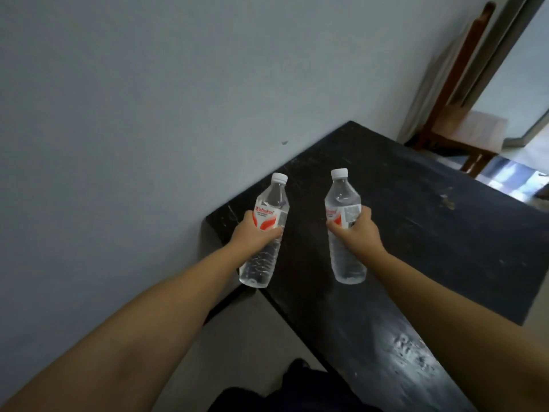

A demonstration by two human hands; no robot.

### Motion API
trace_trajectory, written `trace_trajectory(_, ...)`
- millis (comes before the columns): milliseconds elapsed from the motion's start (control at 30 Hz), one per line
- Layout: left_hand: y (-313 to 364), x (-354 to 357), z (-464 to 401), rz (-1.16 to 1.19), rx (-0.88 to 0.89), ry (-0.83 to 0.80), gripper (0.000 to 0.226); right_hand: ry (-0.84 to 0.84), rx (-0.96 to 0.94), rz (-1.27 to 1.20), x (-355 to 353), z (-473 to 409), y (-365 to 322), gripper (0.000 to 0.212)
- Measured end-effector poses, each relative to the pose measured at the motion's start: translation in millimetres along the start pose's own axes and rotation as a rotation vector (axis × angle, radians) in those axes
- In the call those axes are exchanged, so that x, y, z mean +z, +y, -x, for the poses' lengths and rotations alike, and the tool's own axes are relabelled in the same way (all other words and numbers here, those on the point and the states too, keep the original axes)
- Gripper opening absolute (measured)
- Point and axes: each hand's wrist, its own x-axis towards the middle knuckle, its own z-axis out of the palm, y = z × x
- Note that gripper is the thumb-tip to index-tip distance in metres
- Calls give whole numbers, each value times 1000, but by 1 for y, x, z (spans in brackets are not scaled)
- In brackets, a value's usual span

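Two clear plastic water bottles with white caps and red-and-white labels are held upright over a black table [416,227]. My left hand [252,233] grips the left bottle [269,209] round its middle, at the table's left corner near the wall. My right hand [358,230] grips the right bottle [343,200] round its label, over the table top. Whether the bottle bases touch the table I cannot tell. Both caps are on.
A pale grey wall [133,114] runs along the table's left side. A wooden chair [463,123] stands beyond the table's far end beside a doorway [523,84]. The table top is scuffed. Dark clothing [291,391] shows at the bottom edge.
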Motion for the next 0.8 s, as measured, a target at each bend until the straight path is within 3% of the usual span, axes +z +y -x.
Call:
trace_trajectory(167, 34, 31, -55, 40, -2, -97, 67, 64, 85, -5, -23, -41, -3, 53)
trace_trajectory(433, 94, 74, -161, 23, 59, -329, 68, 195, 141, -42, -38, -120, -10, 69)
trace_trajectory(800, 193, 127, -329, 48, 219, -269, 70, 328, 133, -163, -43, -270, -32, 72)
